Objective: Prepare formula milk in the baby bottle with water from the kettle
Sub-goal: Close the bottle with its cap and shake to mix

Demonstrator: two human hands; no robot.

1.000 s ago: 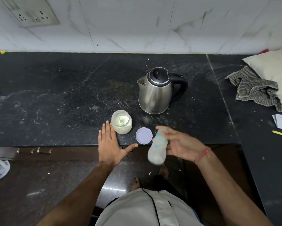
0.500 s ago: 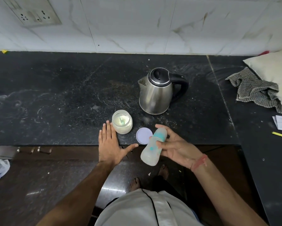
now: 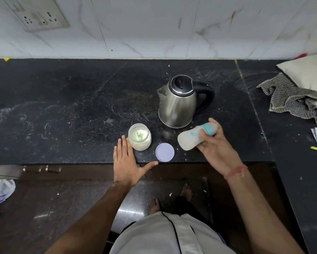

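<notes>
Over the counter's front edge, right hand (image 3: 216,145) grips the baby bottle (image 3: 195,135) tilted almost sideways, teal collar by the fingers. Left hand (image 3: 125,162) lies flat, fingers straight, beside the open powder jar (image 3: 139,136). Risk: loose collar leaks, or a swing clips the kettle (image 3: 178,102). Bottle looks cloudy white, blurred.

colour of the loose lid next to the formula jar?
Pale lilac lid, flat on the black counter; head view shows it clearly.
</notes>
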